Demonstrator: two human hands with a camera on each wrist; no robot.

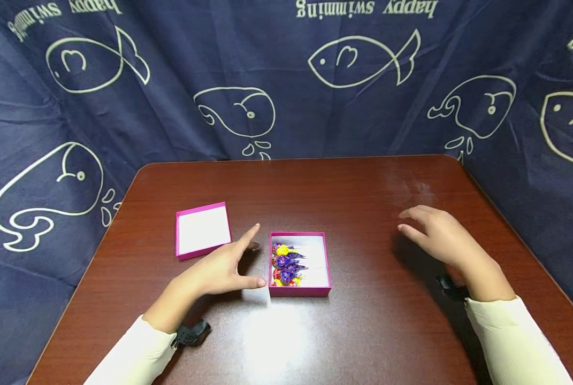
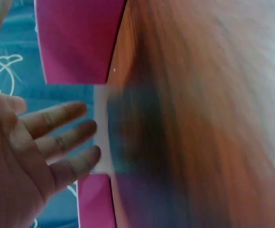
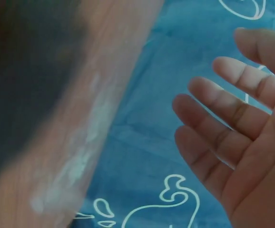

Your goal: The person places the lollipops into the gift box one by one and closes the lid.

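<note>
An open pink box (image 1: 299, 292) with a white inside stands near the middle of the table. Several lollipops (image 1: 286, 264) in purple, yellow and red wrappers lie along its left side, white sticks pointing right. Just left of the box, my left hand (image 1: 219, 270) hovers with thumb and fingers spread, the thumb tip close to the box's left wall. The left wrist view shows its palm empty, with the pink box wall (image 2: 78, 42) above the fingers. Far to the right, my right hand (image 1: 440, 235) is held over the table, fingers relaxed, holding nothing.
A pink lid (image 1: 203, 231), white inside, lies open side up on the table behind the left hand. The brown wooden table (image 1: 353, 198) has a dark blue fish-print cloth (image 1: 286, 64) hanging behind it and along its sides. Light glares off the table's front.
</note>
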